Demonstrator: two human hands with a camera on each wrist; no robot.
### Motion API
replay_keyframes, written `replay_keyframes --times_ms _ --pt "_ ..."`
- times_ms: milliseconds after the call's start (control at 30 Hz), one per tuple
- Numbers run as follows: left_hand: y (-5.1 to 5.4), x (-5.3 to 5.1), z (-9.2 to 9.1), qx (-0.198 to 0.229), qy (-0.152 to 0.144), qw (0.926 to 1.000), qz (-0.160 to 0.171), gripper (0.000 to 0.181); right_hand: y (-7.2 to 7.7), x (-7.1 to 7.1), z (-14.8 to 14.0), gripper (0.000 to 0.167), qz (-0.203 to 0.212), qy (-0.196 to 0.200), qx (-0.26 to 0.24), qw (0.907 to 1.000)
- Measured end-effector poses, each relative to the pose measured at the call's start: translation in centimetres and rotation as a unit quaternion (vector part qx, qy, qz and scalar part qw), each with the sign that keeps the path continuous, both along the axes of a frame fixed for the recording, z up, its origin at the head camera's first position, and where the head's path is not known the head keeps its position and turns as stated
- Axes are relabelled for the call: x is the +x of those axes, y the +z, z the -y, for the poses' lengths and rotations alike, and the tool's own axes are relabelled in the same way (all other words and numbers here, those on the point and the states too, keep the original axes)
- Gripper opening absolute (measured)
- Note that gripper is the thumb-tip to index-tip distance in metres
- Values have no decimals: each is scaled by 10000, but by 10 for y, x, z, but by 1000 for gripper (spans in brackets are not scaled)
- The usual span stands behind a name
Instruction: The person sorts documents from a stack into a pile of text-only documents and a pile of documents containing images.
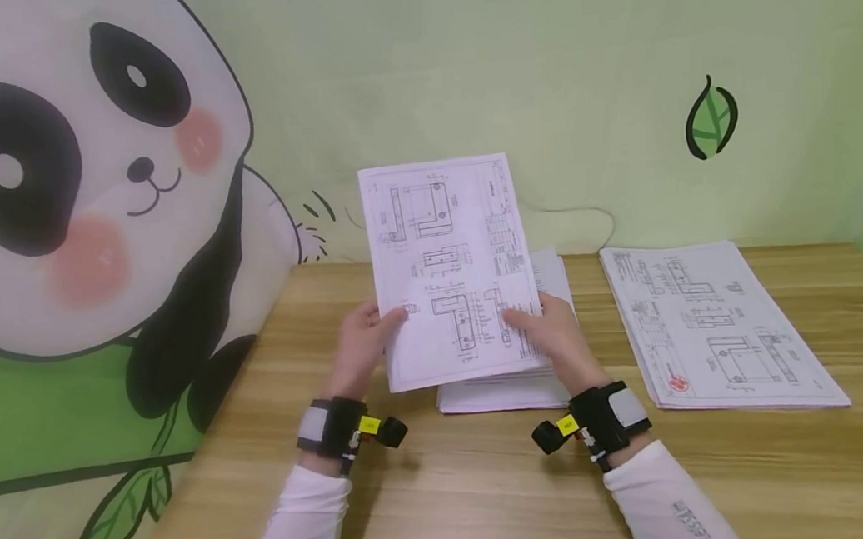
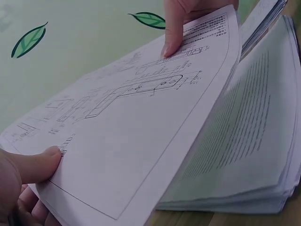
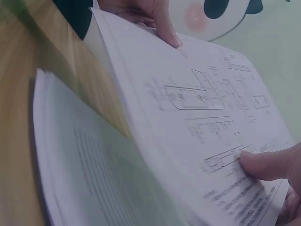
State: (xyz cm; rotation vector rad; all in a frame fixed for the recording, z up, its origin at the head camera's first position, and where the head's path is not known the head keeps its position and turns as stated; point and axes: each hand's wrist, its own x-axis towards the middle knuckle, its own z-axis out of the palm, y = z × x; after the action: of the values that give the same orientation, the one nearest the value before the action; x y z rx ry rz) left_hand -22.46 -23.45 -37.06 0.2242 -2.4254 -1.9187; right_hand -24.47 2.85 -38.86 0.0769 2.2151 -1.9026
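Both hands hold up a thin stack of paper sheets [image 1: 431, 261] whose top page carries technical drawings of an L-shaped part. My left hand [image 1: 365, 341] grips the left edge, thumb on top and fingers underneath. Opposite it, my right hand [image 1: 559, 336] pinches the right edge in the same way. The sheets are tilted up off the table. Behind and below them lies a stack of text-printed papers [image 1: 504, 394], partly covered; the left wrist view shows lines of print on its top page [image 2: 235, 127].
To the right on the wooden table [image 1: 476, 483] lies another stack of drawings [image 1: 721, 324] with a red mark near one corner. A light green wall with a painted panda [image 1: 146, 264] stands behind and to the left. A thin cable [image 1: 585, 210] hangs against the wall.
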Motion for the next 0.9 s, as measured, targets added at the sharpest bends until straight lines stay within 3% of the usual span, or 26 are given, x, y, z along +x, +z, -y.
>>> replay_keyframes --times_ms 167,333,500,700,900 --pt "-2 -5 -29 223 -204 9995 11 30 6 1 -36 45 -131 239 -2 9996" --pt "-4 -11 -56 523 -351 9980 82 32 9 5 -65 46 -468 145 367 9981" --pt "-11 -18 -78 493 -530 9973 149 36 6 9 -90 47 -642 70 527 9965" --pt "-15 -16 -107 380 -1029 9937 222 35 4 13 -123 54 -593 -64 633 9962" --pt "-20 -12 -141 496 -1446 9876 363 43 0 13 -162 57 -728 -516 1303 9875"
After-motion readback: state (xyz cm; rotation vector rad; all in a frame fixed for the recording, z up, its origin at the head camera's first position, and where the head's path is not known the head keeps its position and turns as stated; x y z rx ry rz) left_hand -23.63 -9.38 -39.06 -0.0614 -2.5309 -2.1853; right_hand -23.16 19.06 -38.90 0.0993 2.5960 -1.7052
